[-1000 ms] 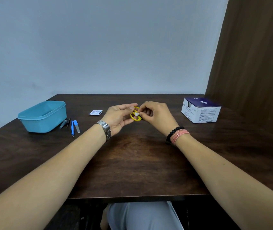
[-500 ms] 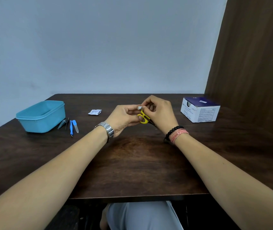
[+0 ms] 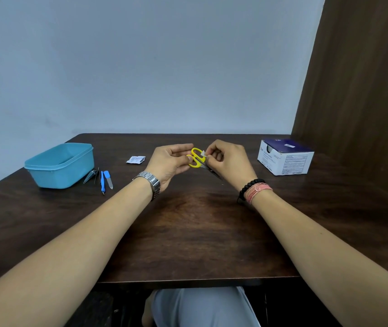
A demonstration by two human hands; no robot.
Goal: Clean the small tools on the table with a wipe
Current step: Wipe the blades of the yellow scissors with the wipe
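Small scissors (image 3: 196,157) with yellow handles are held above the middle of the dark wooden table (image 3: 195,223). My left hand (image 3: 169,162) grips the yellow handles. My right hand (image 3: 227,161) pinches a small white wipe (image 3: 203,153) against the upper handle loop; the dark blades point down to the right under this hand. Beside the blue tub lie a metal nail clipper (image 3: 91,175), a thin dark tool (image 3: 97,176), a blue-handled pick (image 3: 102,182) and a blue-handled file (image 3: 108,179).
A light blue plastic tub (image 3: 61,165) stands at the left. A torn white wipe sachet (image 3: 136,159) lies behind my left hand. A white and dark blue box (image 3: 285,159) sits at the right, near a brown wooden panel (image 3: 358,90).
The scissors have turned in my left hand, so both yellow loops show again and the blades point down right. My right hand with the wipe has shifted onto the upper loop.
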